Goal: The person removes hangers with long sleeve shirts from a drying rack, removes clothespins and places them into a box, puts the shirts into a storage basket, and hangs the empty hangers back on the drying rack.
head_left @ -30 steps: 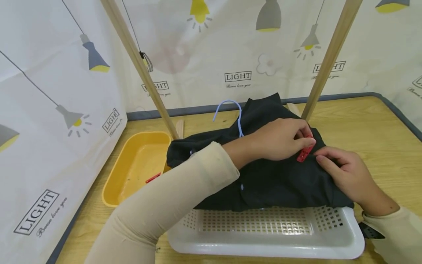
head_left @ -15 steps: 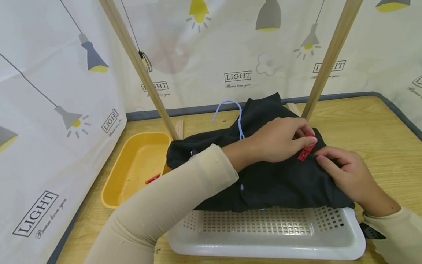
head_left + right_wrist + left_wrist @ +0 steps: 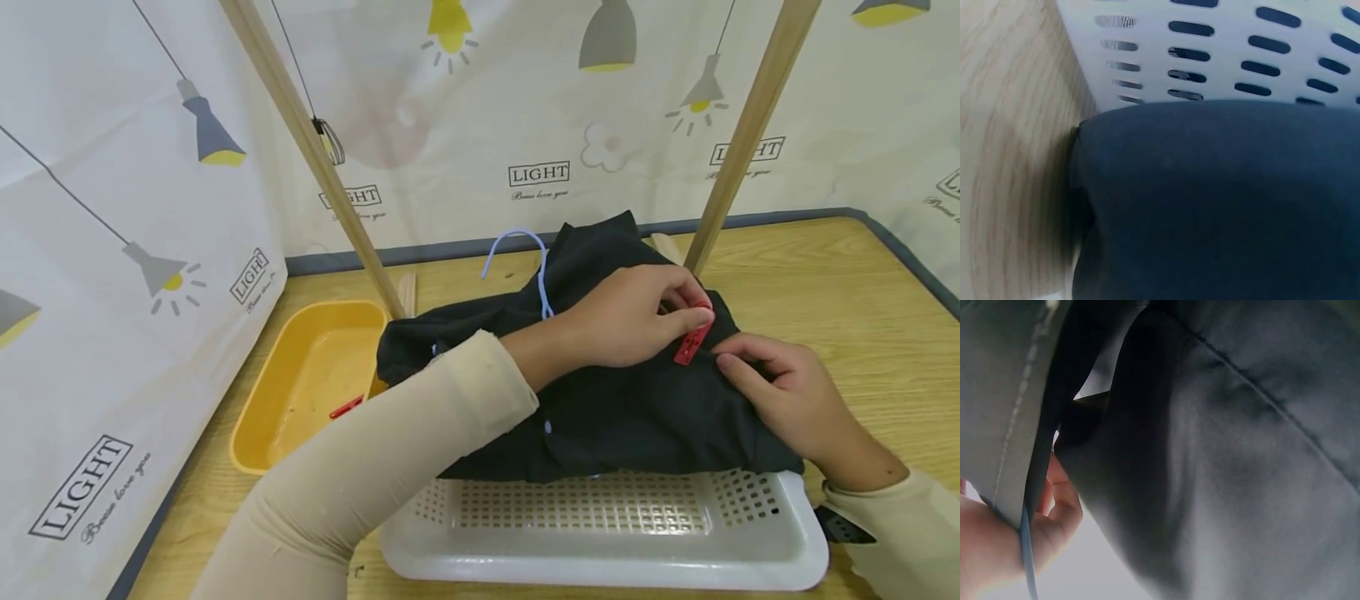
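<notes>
A black buttoned shirt [image 3: 637, 417] lies bunched over a white plastic basket [image 3: 600, 567], with the hook of a blue hanger [image 3: 542, 275] sticking up from it. My left hand [image 3: 630, 317] reaches across the shirt and pinches a red clothes peg [image 3: 692, 344] between thumb and fingers. Just right of the peg, my right hand [image 3: 795, 400] pinches the shirt's cloth between thumb and forefinger. Dark cloth [image 3: 1241, 475] fills most of the left wrist view, with part of a hand [image 3: 1054, 519] at lower left. In the right wrist view, cloth [image 3: 1222, 200] hides the right hand.
A yellow tray [image 3: 307, 383] stands to the left, holding another red peg [image 3: 347, 407]. Two wooden posts, one on the left [image 3: 315, 158] and one on the right [image 3: 750, 133], rise behind the shirt. A printed curtain [image 3: 450, 125] encloses the wooden table [image 3: 840, 292].
</notes>
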A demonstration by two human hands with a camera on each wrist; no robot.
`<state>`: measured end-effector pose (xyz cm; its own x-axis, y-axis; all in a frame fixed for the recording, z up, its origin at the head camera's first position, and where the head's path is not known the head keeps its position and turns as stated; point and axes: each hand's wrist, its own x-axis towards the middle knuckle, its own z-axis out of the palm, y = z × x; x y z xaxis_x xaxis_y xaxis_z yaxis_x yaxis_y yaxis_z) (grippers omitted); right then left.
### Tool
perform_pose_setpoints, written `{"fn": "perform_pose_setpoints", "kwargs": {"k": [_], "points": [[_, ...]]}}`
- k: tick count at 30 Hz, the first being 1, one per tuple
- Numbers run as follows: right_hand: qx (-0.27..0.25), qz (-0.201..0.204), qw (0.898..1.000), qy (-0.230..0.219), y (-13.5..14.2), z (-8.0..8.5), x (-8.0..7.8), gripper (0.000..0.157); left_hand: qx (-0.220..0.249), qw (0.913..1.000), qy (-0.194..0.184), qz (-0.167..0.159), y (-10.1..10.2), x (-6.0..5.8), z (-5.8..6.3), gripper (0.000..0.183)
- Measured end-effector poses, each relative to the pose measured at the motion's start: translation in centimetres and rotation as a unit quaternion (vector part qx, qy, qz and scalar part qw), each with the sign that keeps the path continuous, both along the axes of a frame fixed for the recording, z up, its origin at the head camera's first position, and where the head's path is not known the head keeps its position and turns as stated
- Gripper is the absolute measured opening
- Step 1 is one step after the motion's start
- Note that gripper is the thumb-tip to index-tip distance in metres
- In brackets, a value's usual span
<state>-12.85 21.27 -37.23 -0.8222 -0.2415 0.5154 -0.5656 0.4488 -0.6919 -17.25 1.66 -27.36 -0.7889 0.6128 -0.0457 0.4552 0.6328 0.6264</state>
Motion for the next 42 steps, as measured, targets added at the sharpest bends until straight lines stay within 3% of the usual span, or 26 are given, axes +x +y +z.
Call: {"fn": "perform_pose_setpoints", "kwargs": {"k": [24,42], "points": [[0.009,-0.013,1.0,-0.01,0.04,-0.13,0.08,0.015,0.067,0.9973,-0.014,-0.026,-0.55,-0.2,-0.29,0.011],[0.007,-0.007,1.0,-0.006,0.0,-0.09,0.0,0.016,0.114,0.9927,-0.037,-0.014,-0.99,-0.38,0.09,0.012]]}}
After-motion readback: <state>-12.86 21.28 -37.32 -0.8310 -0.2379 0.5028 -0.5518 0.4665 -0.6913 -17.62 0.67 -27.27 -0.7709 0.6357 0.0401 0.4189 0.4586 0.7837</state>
